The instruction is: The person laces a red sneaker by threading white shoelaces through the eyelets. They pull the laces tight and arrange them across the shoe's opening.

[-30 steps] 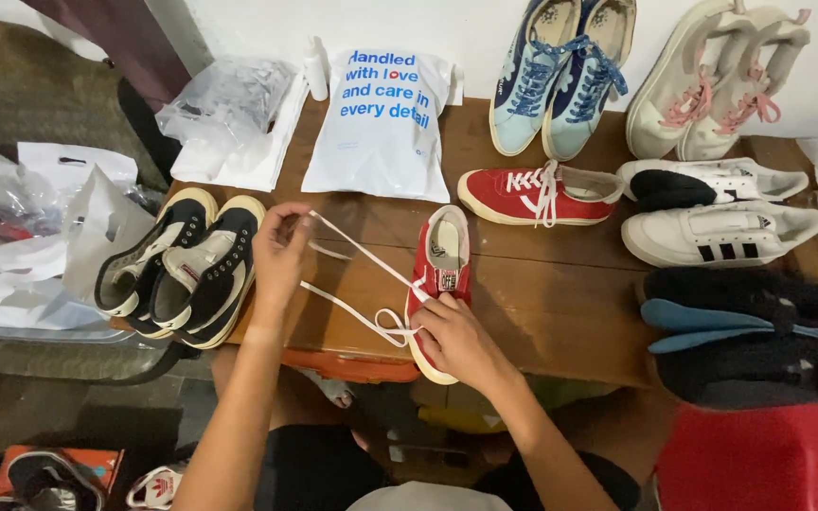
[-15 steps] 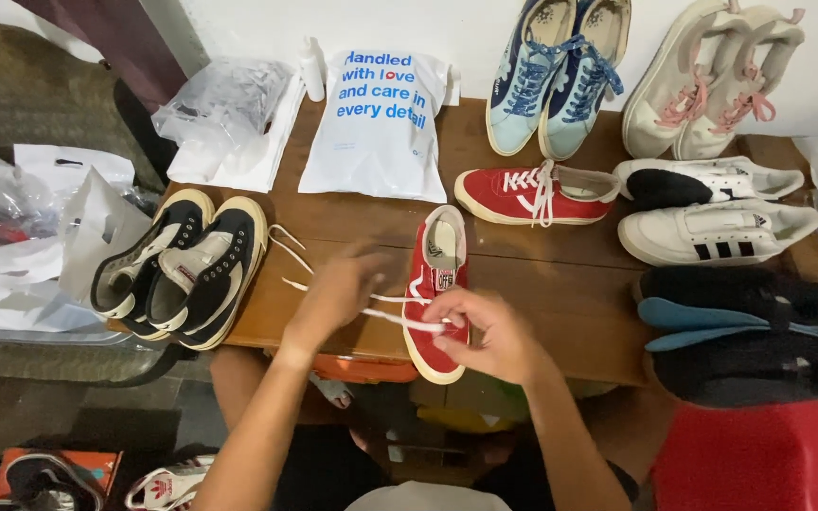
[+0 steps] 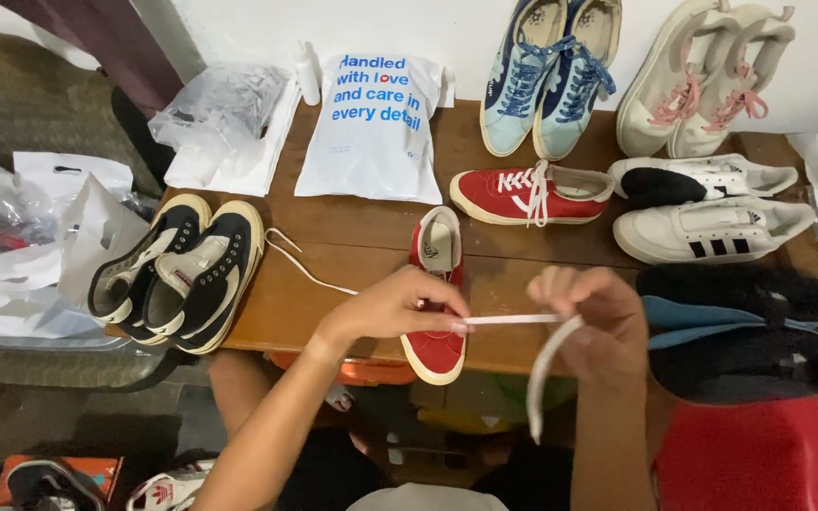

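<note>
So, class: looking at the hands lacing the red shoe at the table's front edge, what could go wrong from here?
1. The red shoe has its toe over the front edge of the wooden table; a hard tug might pull it off.
2. The white lace is stretched between the left hand and right hand; its loose end could slip free.
3. The lace's other end trails toward the black shoes and may snag.

On the table (image 3: 333,312) lie two red sneakers, one (image 3: 435,293) under the hands and one (image 3: 530,194) on its side. There are two black-and-cream sneakers (image 3: 182,274), two blue sneakers (image 3: 551,71), two off-white sneakers with pink laces (image 3: 702,80), two white sneakers (image 3: 712,203), two dark fuzzy slippers (image 3: 745,322), one white printed bag (image 3: 373,128), and one white lace (image 3: 508,320) between two hands.
</note>
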